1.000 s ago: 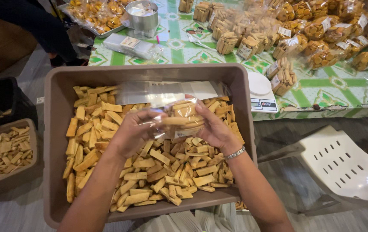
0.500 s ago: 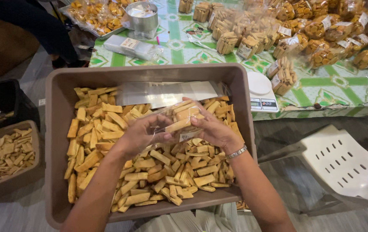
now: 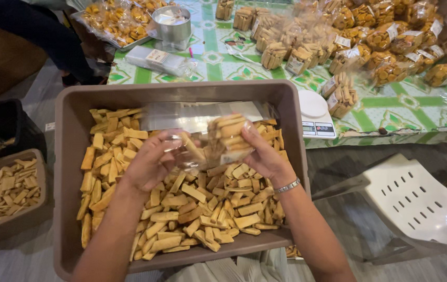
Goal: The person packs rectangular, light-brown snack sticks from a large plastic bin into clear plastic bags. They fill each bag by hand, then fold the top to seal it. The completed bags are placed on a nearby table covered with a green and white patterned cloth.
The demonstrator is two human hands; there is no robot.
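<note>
A brown plastic tub [image 3: 72,136] rests on my lap, filled with several golden stick-shaped biscuits [image 3: 197,209]. Above it I hold a clear plastic bag [image 3: 218,141] partly packed with biscuits. My right hand [image 3: 262,156] grips the bag's right side; a metal bracelet is on that wrist. My left hand [image 3: 153,162] holds the bag's open left end, with one biscuit [image 3: 192,148] at the opening between its fingers. A stack of flat empty clear bags [image 3: 197,117] lies at the far end of the tub.
A table with a green-patterned cloth [image 3: 390,104] carries many filled biscuit bags [image 3: 359,36], a white kitchen scale [image 3: 315,115], a metal pot [image 3: 171,23] and a tray of snacks [image 3: 111,23]. A smaller tub of biscuits [image 3: 4,190] sits left; a white plastic chair [image 3: 422,203] right.
The bag has been tilted up and lifted slightly toward the right. My left hand has come to the bag's open end with a biscuit.
</note>
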